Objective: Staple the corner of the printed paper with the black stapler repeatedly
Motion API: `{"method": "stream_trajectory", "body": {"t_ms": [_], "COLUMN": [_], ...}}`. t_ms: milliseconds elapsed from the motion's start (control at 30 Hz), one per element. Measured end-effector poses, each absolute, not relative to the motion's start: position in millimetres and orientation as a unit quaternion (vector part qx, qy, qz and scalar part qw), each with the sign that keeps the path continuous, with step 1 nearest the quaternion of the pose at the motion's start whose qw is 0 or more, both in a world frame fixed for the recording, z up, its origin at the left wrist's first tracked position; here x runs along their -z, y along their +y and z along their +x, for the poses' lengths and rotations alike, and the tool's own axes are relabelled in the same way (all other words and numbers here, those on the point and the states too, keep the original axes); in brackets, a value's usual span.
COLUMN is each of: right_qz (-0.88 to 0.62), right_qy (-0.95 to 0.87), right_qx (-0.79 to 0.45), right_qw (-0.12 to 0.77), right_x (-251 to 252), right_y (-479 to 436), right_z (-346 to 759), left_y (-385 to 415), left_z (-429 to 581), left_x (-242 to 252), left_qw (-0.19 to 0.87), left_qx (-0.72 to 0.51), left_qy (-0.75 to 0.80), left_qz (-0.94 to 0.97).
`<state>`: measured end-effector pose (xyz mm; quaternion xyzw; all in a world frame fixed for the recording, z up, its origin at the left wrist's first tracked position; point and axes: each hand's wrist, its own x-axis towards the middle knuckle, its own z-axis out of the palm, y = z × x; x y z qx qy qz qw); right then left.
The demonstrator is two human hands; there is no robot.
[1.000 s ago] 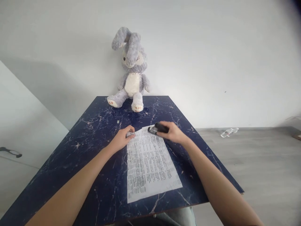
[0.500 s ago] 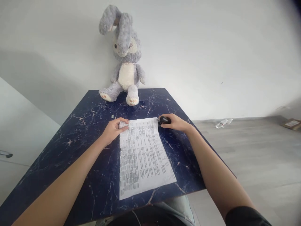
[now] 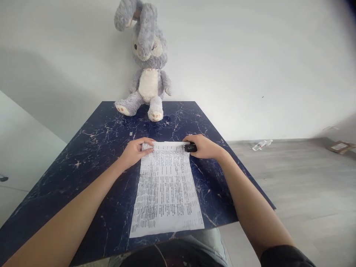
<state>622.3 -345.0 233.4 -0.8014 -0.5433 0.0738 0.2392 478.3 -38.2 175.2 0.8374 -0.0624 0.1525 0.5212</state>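
Note:
Printed paper [image 3: 167,185] lies lengthwise toward me, its near end close to the table's front edge. At its far left corner my left hand [image 3: 136,151] pinches the sheet between thumb and fingers. My right hand [image 3: 204,145] is closed around a small black stapler [image 3: 190,147]. The stapler's front end overlaps the paper's far right corner. Whether the paper sits between its jaws is too small to make out.
The dark blue marbled table [image 3: 91,148] has a grey plush rabbit [image 3: 148,74] sitting at its back against the wall. A small pale scrap [image 3: 131,134] lies left of the paper. On the floor to the right are a clear plastic bottle [image 3: 261,145] and a cardboard piece [image 3: 340,147].
The stapler in my right hand has shifted left and turned, now overlapping the paper's corner. The sheet's near end has swung left. My left hand keeps its pinch.

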Motion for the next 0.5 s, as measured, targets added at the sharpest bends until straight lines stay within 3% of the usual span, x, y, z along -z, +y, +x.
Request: {"method": "stream_trajectory", "body": {"t_ms": [500], "right_qz": [-0.864], "right_qy": [-0.466], "right_qx": [-0.051], "right_qw": [0.183], "right_x": [-231.8], "right_y": [-324.1], "right_z": [609.7], "left_y": [-34.8], "left_z": [478.6], "left_x": [-173.7], "left_qw": [0.496], "left_qx": [-0.156], "left_qy": [-0.093], "left_qz": [0.849]}}
